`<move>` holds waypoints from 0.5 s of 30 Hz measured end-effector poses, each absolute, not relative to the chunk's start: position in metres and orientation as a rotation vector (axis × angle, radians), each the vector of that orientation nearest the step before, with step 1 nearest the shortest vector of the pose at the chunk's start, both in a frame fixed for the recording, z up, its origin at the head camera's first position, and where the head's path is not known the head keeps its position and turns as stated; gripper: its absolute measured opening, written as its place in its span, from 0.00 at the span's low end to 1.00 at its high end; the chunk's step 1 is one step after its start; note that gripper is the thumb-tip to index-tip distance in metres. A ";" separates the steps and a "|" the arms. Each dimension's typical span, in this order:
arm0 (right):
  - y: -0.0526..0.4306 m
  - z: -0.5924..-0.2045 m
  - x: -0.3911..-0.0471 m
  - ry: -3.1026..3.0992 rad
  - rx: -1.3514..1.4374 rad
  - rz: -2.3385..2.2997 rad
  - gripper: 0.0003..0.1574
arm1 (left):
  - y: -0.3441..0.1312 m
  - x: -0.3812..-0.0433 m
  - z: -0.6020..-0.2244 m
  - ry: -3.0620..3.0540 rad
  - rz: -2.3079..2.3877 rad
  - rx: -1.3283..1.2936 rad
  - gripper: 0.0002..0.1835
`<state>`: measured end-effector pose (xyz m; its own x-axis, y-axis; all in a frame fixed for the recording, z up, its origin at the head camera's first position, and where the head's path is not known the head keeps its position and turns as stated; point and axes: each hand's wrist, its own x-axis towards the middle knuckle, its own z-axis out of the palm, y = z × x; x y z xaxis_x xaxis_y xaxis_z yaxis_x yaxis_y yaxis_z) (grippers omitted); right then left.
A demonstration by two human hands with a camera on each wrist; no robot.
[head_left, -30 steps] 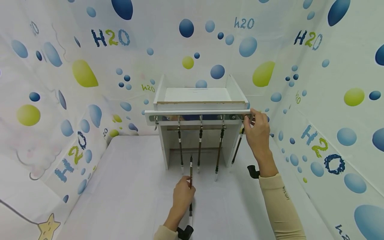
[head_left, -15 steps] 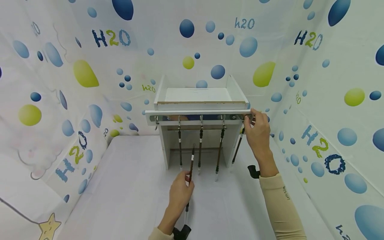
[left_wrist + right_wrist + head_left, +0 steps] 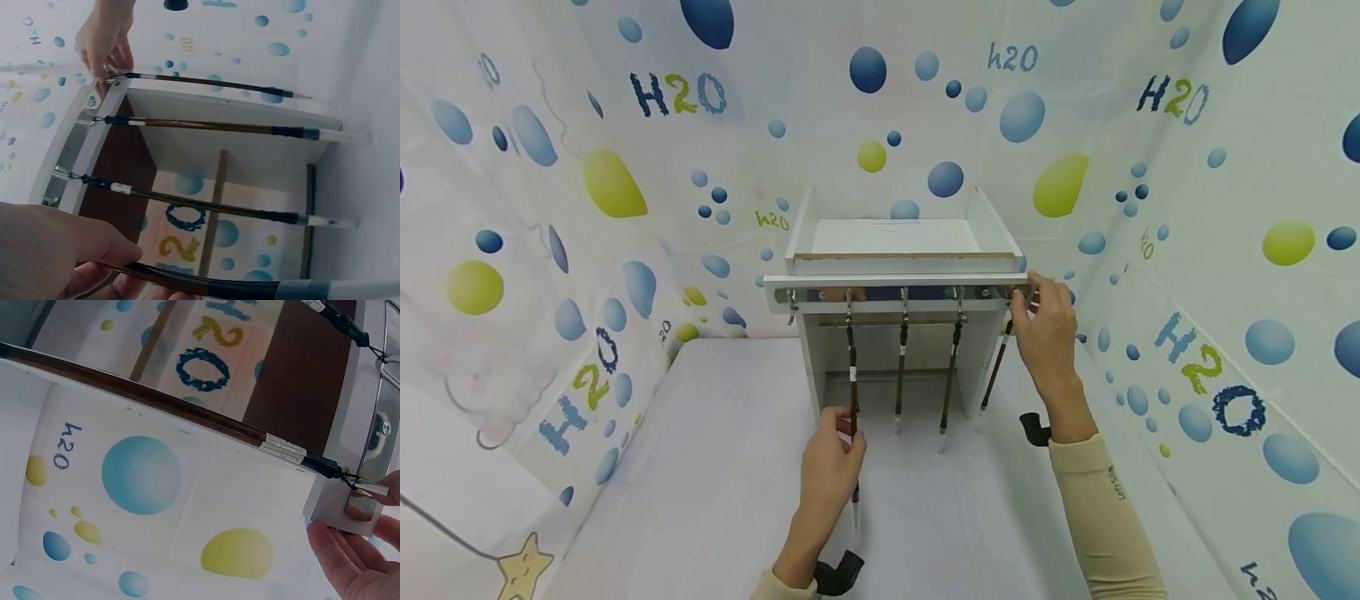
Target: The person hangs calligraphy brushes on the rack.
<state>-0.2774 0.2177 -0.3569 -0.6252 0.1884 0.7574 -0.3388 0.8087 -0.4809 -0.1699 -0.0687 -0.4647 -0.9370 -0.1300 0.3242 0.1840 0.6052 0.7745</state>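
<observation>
My left hand [image 3: 831,467] pinches a dark-handled calligraphy brush [image 3: 244,289] with a clear cap, held upright in front of the rack. In the head view it overlaps the brush on the second hook, so where one ends is hard to tell. My right hand [image 3: 1047,337] grips the right end of the white board with its metal hook rail [image 3: 872,294]. Its thumb is beside the last hook, its fingers under the end. More calligraphy brushes hang from the hooks: one in the middle [image 3: 901,367], one right of it [image 3: 951,375], one by my right hand [image 3: 187,412].
The leftmost hook [image 3: 791,307] carries no brush. The rail fronts a white wooden stand [image 3: 811,375] with a shallow tray [image 3: 895,237] on top. White sheeting [image 3: 715,467] covers the surface beneath, and a bubble-patterned curtain [image 3: 820,100] surrounds it.
My left hand has moved left and upward toward the rack, bringing the held calligraphy brush in front of the second hook's brush. My right hand stays on the board's end.
</observation>
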 end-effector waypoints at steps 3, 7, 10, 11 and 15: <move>0.218 -0.356 -0.277 -2.114 0.113 0.767 0.23 | -0.075 -0.171 -0.459 -2.468 -1.249 -0.026 0.18; 0.218 -0.356 -0.277 -2.119 0.107 0.766 0.23 | -0.083 -0.173 -0.456 -2.454 -1.234 0.003 0.19; 0.217 -0.357 -0.276 -2.119 0.104 0.763 0.23 | -0.089 -0.175 -0.455 -2.444 -1.233 0.020 0.19; 0.217 -0.357 -0.276 -2.118 0.104 0.762 0.23 | -0.091 -0.176 -0.455 -2.441 -1.233 0.029 0.19; 0.217 -0.357 -0.277 -2.107 0.114 0.764 0.22 | -0.099 -0.179 -0.454 -2.436 -1.239 0.072 0.19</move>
<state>-0.2773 0.2173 -0.3568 -0.6196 0.1886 0.7619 -0.3435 0.8077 -0.4793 -0.1787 -0.0992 -0.4537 -0.9168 -0.2248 0.3302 0.1346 0.6044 0.7852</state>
